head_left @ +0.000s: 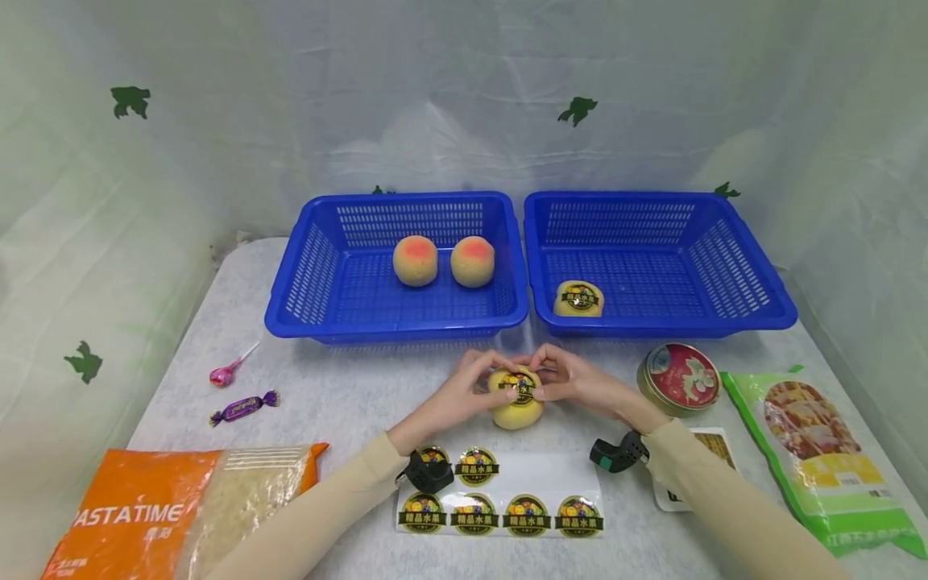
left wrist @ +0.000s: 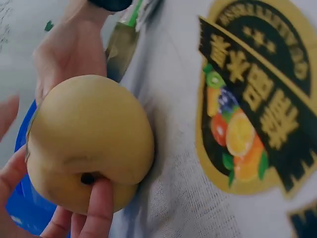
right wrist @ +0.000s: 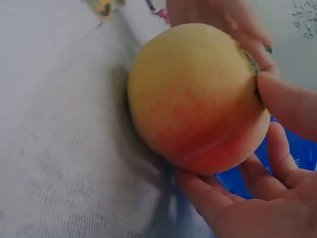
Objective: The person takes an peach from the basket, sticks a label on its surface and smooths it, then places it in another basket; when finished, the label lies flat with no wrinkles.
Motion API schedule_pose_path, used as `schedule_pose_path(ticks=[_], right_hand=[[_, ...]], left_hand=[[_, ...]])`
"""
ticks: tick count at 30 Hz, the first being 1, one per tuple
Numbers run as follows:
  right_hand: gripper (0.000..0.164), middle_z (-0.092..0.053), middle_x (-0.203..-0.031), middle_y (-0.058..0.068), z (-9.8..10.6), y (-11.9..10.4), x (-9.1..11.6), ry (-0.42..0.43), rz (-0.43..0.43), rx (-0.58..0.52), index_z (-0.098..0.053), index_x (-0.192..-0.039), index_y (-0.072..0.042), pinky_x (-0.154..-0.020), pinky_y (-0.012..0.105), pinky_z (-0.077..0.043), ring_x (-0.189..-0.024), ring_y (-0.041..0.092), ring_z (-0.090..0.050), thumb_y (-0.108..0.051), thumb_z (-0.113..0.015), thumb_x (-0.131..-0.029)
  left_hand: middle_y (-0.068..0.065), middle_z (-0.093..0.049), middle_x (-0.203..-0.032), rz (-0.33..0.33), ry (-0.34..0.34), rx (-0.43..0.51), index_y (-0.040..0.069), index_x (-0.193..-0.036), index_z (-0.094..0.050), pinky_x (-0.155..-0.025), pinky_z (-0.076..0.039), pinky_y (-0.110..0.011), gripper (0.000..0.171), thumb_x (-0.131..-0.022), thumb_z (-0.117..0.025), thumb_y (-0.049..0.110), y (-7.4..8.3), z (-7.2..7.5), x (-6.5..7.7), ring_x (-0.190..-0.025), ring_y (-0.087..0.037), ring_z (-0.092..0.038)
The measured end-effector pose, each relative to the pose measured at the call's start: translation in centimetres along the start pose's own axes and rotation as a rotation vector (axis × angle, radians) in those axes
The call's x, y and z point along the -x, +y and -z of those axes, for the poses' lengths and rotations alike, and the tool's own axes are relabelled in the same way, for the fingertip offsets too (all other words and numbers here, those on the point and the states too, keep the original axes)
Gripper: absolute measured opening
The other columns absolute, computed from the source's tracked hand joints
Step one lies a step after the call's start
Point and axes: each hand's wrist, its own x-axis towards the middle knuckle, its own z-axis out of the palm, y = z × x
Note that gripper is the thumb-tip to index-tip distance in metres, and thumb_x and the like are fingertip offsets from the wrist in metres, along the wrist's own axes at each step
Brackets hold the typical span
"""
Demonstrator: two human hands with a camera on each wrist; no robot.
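A yellow peach (head_left: pixel 517 416) with a blush of red (right wrist: pixel 208 148) rests on the table between both hands. On its upper side, facing the head camera, is a black-and-gold fruit sticker (head_left: pixel 524 388). My left hand (head_left: pixel 464 392) grips the peach from the left, fingers curled about it and thumb at the sticker. From the right, my right hand (head_left: pixel 570 377) holds it, thumb on the sticker's edge and fingers bent behind. In front lies a white sheet (head_left: pixel 536 471) of matching stickers.
Two peaches (head_left: pixel 416 262) sit in the left blue basket (head_left: pixel 395 329); a stickered peach (head_left: pixel 578 300) is in the right basket (head_left: pixel 667 324). Around lie a lollipop (head_left: pixel 223 375), wrapped candy (head_left: pixel 242 408), orange pasta bag (head_left: pixel 138 507), round tin (head_left: pixel 681 377), card (head_left: pixel 714 443) and green food bag (head_left: pixel 819 451).
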Motion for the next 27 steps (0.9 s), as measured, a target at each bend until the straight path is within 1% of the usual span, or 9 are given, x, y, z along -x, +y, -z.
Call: schedule_pose_path(ticks=[2,5,7,10,13,16,19,22,27], right_hand=[[0.033,-0.039,-0.134,0.019,0.0,0.1,0.1,0.015,0.036,0.034,-0.037,-0.1,0.003,-0.09,0.038,-0.039,-0.12,0.033,-0.039,-0.003,-0.064,-0.081],[0.037,-0.044,-0.13,0.018,-0.1,0.2,0.2,0.056,0.072,0.093,-0.037,-0.099,0.004,-0.085,0.036,-0.041,-0.115,0.031,-0.045,-0.004,-0.067,-0.079],[0.037,-0.046,-0.128,0.016,-0.1,0.2,0.3,0.059,0.084,0.122,-0.038,-0.1,0.003,-0.085,0.036,-0.042,-0.115,0.03,-0.045,-0.005,-0.067,-0.079],[0.038,-0.044,-0.128,0.016,0.1,0.0,0.8,0.028,0.113,0.132,-0.039,-0.108,0.002,-0.092,0.038,-0.04,-0.117,0.031,-0.042,-0.005,-0.065,-0.081],[0.04,-0.042,-0.128,0.02,0.8,-0.8,2.1,0.005,0.151,0.111,-0.038,-0.117,0.001,-0.093,0.041,-0.039,-0.118,0.037,-0.039,-0.003,-0.061,-0.084],[0.038,-0.043,-0.125,0.025,2.2,-1.8,3.9,0.043,0.177,0.11,-0.037,-0.121,0.002,-0.09,0.041,-0.042,-0.114,0.04,-0.043,-0.004,-0.055,-0.088],[0.036,-0.048,-0.119,0.028,4.1,-2.5,6.0,0.117,0.187,0.146,-0.036,-0.124,0.003,-0.085,0.039,-0.045,-0.106,0.037,-0.05,-0.004,-0.049,-0.092],[0.036,-0.053,-0.113,0.025,6.3,-3.0,8.3,0.202,0.179,0.186,-0.033,-0.128,0.003,-0.081,0.04,-0.048,-0.1,0.03,-0.056,-0.004,-0.044,-0.094],[0.037,-0.058,-0.108,0.021,9.4,-3.3,11.9,0.344,0.158,0.218,-0.031,-0.131,0.002,-0.076,0.038,-0.05,-0.094,0.026,-0.06,-0.006,-0.041,-0.096]], left_hand=[[-0.006,-0.037,-0.107,-0.029,0.025,-0.111,0.024,-0.106,-0.053,-0.077,-0.04,-0.035,0.033,-0.079,-0.069,0.032,0.2,-0.4,0.1,-0.1,-0.022,-0.037],[-0.004,-0.037,-0.104,-0.061,0.065,-0.205,0.025,-0.103,-0.051,-0.075,-0.038,-0.034,0.037,-0.075,-0.072,0.034,0.5,-0.8,0.2,-0.096,-0.022,-0.033],[-0.002,-0.038,-0.104,-0.069,0.078,-0.223,0.024,-0.103,-0.051,-0.074,-0.039,-0.033,0.037,-0.075,-0.073,0.033,0.6,-0.9,0.3,-0.096,-0.021,-0.033],[-0.002,-0.038,-0.104,-0.065,0.069,-0.241,0.025,-0.107,-0.051,-0.072,-0.042,-0.031,0.038,-0.076,-0.071,0.033,0.8,-0.9,0.4,-0.095,-0.02,-0.034],[-0.002,-0.037,-0.108,-0.054,0.04,-0.299,0.029,-0.117,-0.05,-0.075,-0.041,-0.033,0.045,-0.077,-0.069,0.039,0.8,-0.8,0.6,-0.098,-0.019,-0.033],[-0.005,-0.035,-0.113,-0.047,0.01,-0.348,0.033,-0.124,-0.046,-0.079,-0.038,-0.038,0.053,-0.077,-0.068,0.044,0.8,-0.8,0.7,-0.103,-0.021,-0.032],[-0.006,-0.035,-0.117,-0.044,-0.008,-0.342,0.035,-0.127,-0.044,-0.083,-0.039,-0.042,0.056,-0.077,-0.067,0.044,0.8,-1.0,0.6,-0.106,-0.023,-0.036],[-0.005,-0.037,-0.119,-0.051,-0.002,-0.303,0.035,-0.128,-0.044,-0.085,-0.04,-0.04,0.057,-0.077,-0.068,0.041,0.9,-1.1,0.6,-0.107,-0.02,-0.04],[0.002,-0.038,-0.118,-0.136,0.022,-0.265,0.036,-0.126,-0.046,-0.081,-0.043,-0.034,0.056,-0.076,-0.069,0.043,2.2,-1.4,0.4,-0.102,-0.014,-0.044]])
